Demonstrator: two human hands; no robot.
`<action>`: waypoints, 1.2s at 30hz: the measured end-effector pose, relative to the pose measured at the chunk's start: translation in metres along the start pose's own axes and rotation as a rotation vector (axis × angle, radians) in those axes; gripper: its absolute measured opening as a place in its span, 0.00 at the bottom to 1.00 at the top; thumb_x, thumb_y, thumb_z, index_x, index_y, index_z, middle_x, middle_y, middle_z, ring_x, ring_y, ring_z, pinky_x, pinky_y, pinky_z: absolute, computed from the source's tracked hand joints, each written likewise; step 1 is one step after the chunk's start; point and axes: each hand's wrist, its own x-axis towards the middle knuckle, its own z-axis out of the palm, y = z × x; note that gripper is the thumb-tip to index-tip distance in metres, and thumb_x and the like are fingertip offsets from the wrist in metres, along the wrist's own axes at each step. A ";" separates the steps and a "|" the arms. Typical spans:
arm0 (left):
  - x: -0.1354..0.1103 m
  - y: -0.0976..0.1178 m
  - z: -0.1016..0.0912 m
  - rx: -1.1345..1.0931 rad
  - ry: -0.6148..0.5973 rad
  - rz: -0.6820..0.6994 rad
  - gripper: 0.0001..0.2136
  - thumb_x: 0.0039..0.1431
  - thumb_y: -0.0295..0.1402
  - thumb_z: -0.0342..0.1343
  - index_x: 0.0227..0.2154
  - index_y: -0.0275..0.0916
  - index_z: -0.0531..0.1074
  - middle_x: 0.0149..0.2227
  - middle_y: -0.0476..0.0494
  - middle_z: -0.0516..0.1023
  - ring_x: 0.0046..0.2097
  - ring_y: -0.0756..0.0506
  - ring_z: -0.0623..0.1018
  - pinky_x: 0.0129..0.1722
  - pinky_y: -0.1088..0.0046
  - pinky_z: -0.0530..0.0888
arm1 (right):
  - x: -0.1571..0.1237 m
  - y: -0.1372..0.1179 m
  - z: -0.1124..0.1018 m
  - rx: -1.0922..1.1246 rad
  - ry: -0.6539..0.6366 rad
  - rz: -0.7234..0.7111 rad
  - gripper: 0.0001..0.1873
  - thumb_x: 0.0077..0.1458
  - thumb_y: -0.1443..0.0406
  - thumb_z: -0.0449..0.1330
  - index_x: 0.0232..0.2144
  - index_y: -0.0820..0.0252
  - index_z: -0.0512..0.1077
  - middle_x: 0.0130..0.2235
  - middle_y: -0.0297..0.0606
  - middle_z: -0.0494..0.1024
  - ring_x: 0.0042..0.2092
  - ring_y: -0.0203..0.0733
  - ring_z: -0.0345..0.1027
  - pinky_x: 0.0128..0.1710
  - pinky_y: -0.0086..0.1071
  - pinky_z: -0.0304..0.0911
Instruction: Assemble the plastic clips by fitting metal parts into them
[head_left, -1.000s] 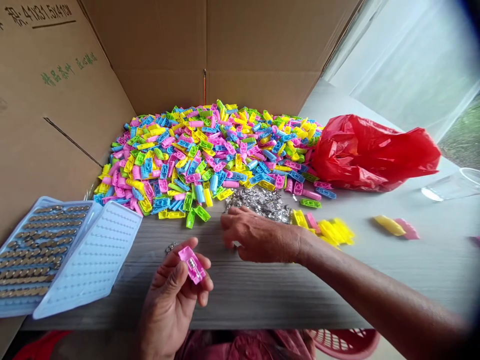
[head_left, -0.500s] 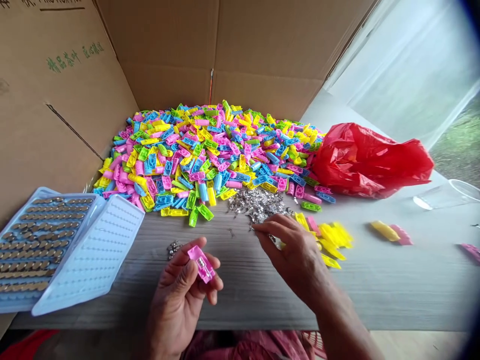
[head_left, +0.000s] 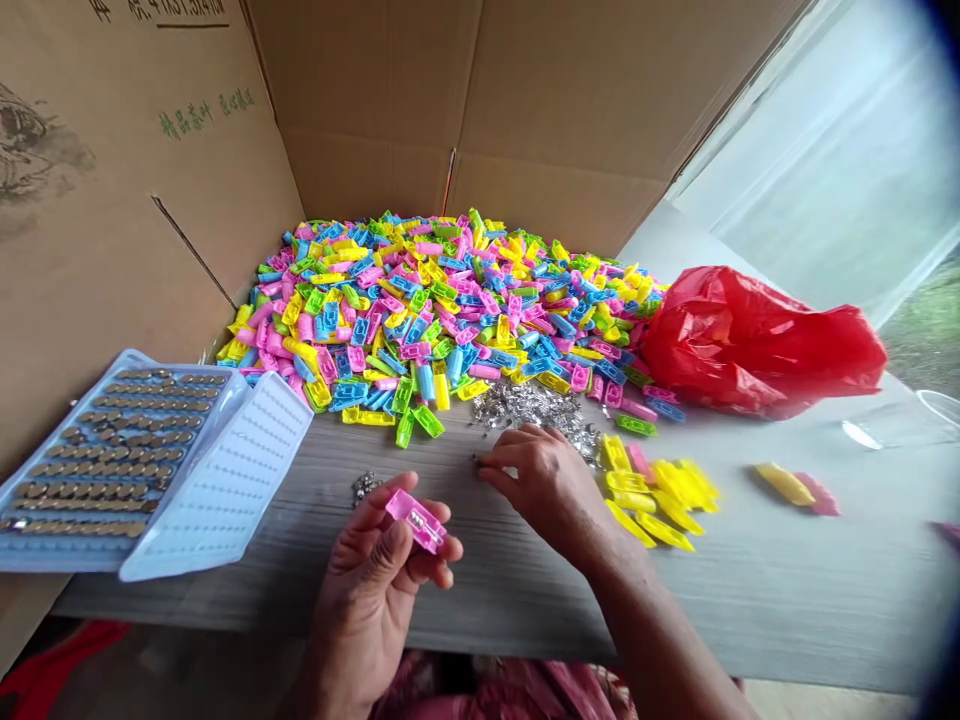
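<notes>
My left hand [head_left: 375,580] is closed round a small pink plastic case [head_left: 417,520], held open side up with a metal part showing inside it. My right hand [head_left: 544,480] rests on the table just in front of a heap of small silvery metal parts [head_left: 532,405]; its fingertips are pinched together at the heap's near edge, and I cannot make out what they hold. Behind the heap lies a large pile of pink, blue, yellow and green plastic cases [head_left: 442,300].
A blue tray of button cells [head_left: 112,450] with a white lid [head_left: 225,480] lies at the left. A red plastic bag [head_left: 757,340] sits at the right, loose yellow cases [head_left: 660,495] near my right wrist. Cardboard walls [head_left: 112,200] stand behind and left. A few metal bits [head_left: 365,486] lie by my left hand.
My right hand drew back from the table's middle toward the metal heap and now pinches at its near edge. My left hand has tilted the pink case slightly.
</notes>
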 end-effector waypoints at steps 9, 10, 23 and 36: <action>-0.002 -0.003 0.003 0.016 0.033 0.020 0.12 0.44 0.33 0.69 0.35 0.43 0.80 0.30 0.44 0.84 0.27 0.44 0.82 0.22 0.77 0.76 | -0.011 -0.009 -0.013 0.381 0.095 -0.063 0.09 0.54 0.68 0.56 0.22 0.59 0.69 0.27 0.35 0.73 0.31 0.38 0.64 0.34 0.33 0.60; -0.002 -0.003 0.004 0.023 0.030 0.021 0.12 0.44 0.33 0.69 0.35 0.42 0.80 0.29 0.44 0.84 0.26 0.45 0.82 0.21 0.77 0.76 | -0.016 -0.012 -0.015 0.536 0.080 -0.054 0.10 0.55 0.66 0.56 0.23 0.58 0.69 0.28 0.35 0.72 0.31 0.38 0.64 0.32 0.31 0.60; -0.012 -0.010 0.016 0.075 0.088 -0.175 0.10 0.44 0.31 0.69 0.33 0.40 0.80 0.27 0.49 0.79 0.23 0.57 0.73 0.21 0.88 0.69 | -0.045 -0.026 0.002 1.555 -0.238 0.253 0.16 0.49 0.57 0.64 0.20 0.61 0.68 0.19 0.27 0.61 0.23 0.31 0.51 0.23 0.27 0.47; -0.008 -0.014 0.020 0.232 0.149 -0.106 0.11 0.40 0.31 0.70 0.29 0.37 0.77 0.22 0.53 0.75 0.18 0.58 0.69 0.14 0.88 0.60 | -0.052 -0.026 0.013 1.535 -0.255 0.401 0.19 0.51 0.54 0.63 0.21 0.63 0.67 0.18 0.28 0.65 0.19 0.28 0.56 0.19 0.24 0.52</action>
